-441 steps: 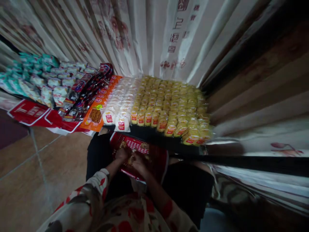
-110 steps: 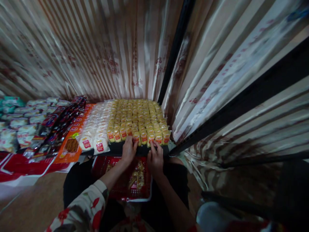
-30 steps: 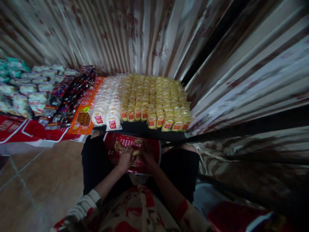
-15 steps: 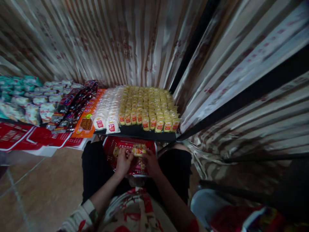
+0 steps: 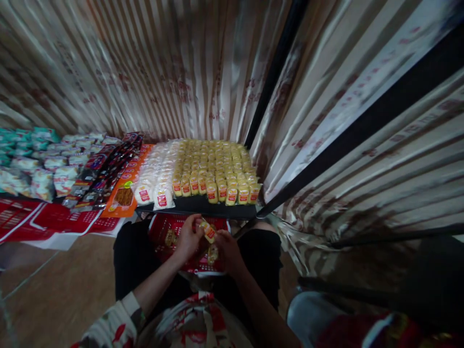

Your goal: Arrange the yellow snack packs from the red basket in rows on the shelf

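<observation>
A small yellow packaged snack [image 5: 208, 231] with a red and orange label is held tilted between both hands, over the basket. The fingers of my left hand [image 5: 189, 238] pinch its upper left end. On its lower right side, my right hand [image 5: 227, 246] grips it with closed fingers. Beneath my hands, between my knees, sits a red plastic basket [image 5: 158, 226] with a few more yellow packets [image 5: 213, 253] inside. Just beyond it, rows of similar yellow snacks [image 5: 217, 166] stand on a black shelf [image 5: 203, 207].
White packaged snacks [image 5: 161, 195] stand left of the yellow rows. Farther left lie an orange packet [image 5: 121, 195], dark packets [image 5: 105, 169] and white and teal packets [image 5: 43, 137]. A red basket [image 5: 54, 217] is below them. Black frame bars [image 5: 348, 133] and striped curtains [image 5: 203, 63] bound the right and back.
The snack has turned from lying level to a tilt, with its left end raised. My left hand has shifted toward it. The whole view has moved slightly.
</observation>
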